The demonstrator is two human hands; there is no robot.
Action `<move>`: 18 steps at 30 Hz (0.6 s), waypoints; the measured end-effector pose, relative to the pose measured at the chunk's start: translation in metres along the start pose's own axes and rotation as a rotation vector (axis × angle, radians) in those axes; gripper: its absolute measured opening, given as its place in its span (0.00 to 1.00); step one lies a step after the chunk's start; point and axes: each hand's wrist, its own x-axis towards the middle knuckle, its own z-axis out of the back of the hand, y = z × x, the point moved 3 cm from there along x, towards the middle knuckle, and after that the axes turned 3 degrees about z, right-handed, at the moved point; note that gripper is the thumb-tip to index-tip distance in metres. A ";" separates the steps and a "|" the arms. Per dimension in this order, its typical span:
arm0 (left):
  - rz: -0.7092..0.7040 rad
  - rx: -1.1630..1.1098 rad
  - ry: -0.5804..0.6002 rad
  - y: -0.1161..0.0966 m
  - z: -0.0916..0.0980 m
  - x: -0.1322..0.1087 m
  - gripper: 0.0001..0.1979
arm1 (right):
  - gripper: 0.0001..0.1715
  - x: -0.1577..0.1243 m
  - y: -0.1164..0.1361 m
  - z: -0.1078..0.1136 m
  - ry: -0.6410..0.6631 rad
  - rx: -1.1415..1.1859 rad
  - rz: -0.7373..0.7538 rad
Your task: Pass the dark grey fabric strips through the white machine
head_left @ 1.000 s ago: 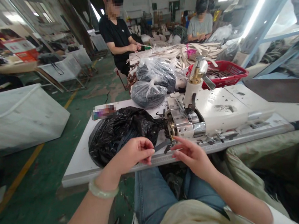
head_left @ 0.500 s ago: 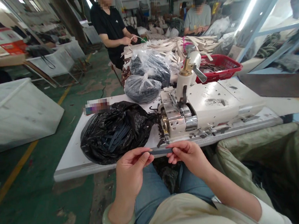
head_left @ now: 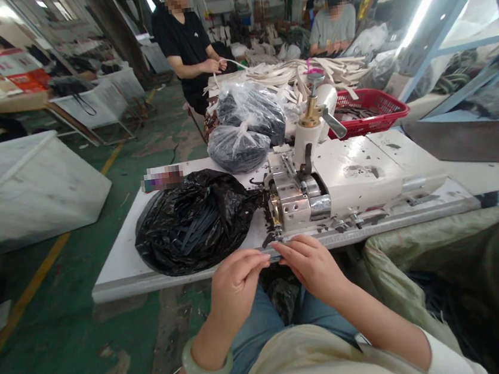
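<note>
My left hand (head_left: 238,284) and my right hand (head_left: 308,261) both pinch a thin dark strap (head_left: 274,258), stretched short between their fingertips just below the table's front edge. Right behind them stands a white and metal machine (head_left: 322,188) with its steel head facing my hands. An open black plastic bag (head_left: 193,223) full of dark straps lies left of the machine, close to my left hand. A pale green bangle sits on my left wrist.
Two tied clear bags (head_left: 243,127) of dark pieces and a red basket (head_left: 371,113) stand behind the machine. An olive sack (head_left: 457,271) gapes at my right. Two people work at a table heaped with pale strips (head_left: 300,76). A white bin (head_left: 19,183) stands on the left.
My hands came closer together and moved up toward the machine's head, so less strap shows between them. Earlier the left hand held the strap nearer the bag.
</note>
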 end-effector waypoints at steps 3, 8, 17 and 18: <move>0.107 -0.035 0.092 0.028 0.001 0.012 0.06 | 0.14 0.002 -0.004 -0.012 0.113 0.100 -0.166; 0.447 0.662 0.039 0.124 0.051 0.060 0.18 | 0.21 -0.005 -0.035 -0.014 0.080 0.637 -0.621; 0.386 1.051 0.306 0.199 0.052 0.121 0.33 | 0.25 0.006 -0.088 0.026 -0.258 0.838 -0.875; 0.368 1.059 0.318 0.201 0.050 0.125 0.31 | 0.24 0.010 -0.091 0.029 -0.271 0.849 -0.885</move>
